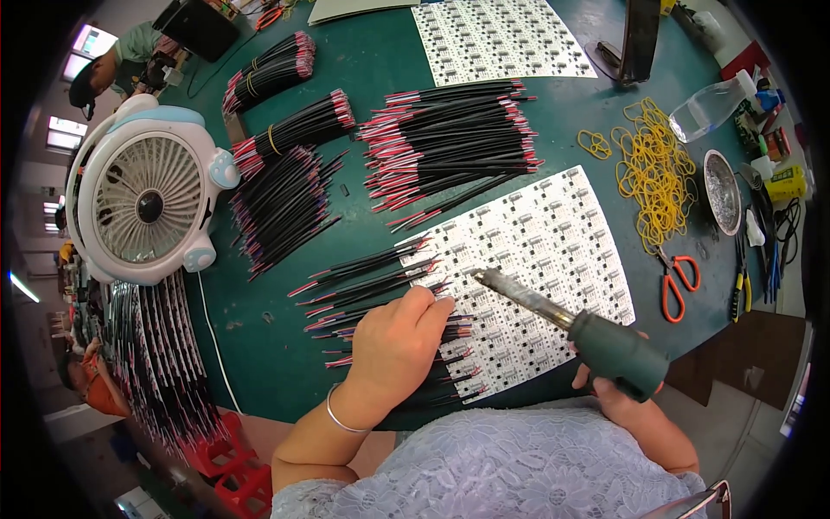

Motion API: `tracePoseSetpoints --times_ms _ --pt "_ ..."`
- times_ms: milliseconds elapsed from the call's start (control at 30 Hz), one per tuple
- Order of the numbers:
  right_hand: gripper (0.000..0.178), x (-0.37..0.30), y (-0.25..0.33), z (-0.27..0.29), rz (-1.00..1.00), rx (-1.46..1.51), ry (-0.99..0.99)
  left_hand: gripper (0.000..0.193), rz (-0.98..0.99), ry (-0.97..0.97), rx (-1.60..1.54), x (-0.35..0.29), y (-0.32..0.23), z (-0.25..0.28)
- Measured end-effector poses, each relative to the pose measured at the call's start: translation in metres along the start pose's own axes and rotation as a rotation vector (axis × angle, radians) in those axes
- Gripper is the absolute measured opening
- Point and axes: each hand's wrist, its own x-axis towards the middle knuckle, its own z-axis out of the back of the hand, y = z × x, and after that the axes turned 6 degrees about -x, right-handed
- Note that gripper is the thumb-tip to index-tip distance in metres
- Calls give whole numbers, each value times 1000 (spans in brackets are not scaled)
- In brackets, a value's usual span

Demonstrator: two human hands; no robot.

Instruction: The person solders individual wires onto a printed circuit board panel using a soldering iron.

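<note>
A white circuit board panel (pixel 545 268), printed with rows of small dark parts, lies at a slant on the green table in front of me. Black cables (pixel 354 275) with red and white stripped ends stretch from its left edge. My left hand (pixel 402 333) is closed in a pinch at that edge, on a cable whose end the fingers mostly hide. In my right hand (pixel 609 394) is a soldering iron (pixel 618 353) with a thick dark green handle, which covers most of the fingers. Its metal tip points up and left, over the panel near my left fingertips.
Bundled cables (pixel 303 125) and loose cable piles (pixel 458 143) lie beyond the panel. A white fan (pixel 147 203) stands left. To the right are yellow rubber bands (pixel 653 173), orange-handled scissors (pixel 674 285), a metal bowl (pixel 722 192) and a plastic bottle (pixel 711 105). Another panel (pixel 501 39) lies at the back.
</note>
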Motion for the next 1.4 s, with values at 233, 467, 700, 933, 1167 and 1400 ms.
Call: tracePoseSetpoints --times_ms 233,467,700,933,1167,1400 --pt "29 -14 -17 -3 -99 1 -74 28 -110 -4 -23 2 9 2" --pt "34 -11 -8 -1 66 -350 34 23 -166 72 -33 8 11 8" --pt "34 -2 1 -4 286 -580 25 19 -194 159 94 9 8 11" --pt "32 -13 -14 -3 71 -237 19 21 -211 229 182 13 1 15" --pt "34 -19 -13 -4 -113 28 -33 18 -176 165 181 7 0 10" --pt "42 -16 -23 -12 146 -132 -29 22 -148 82 95 2 -1 6"
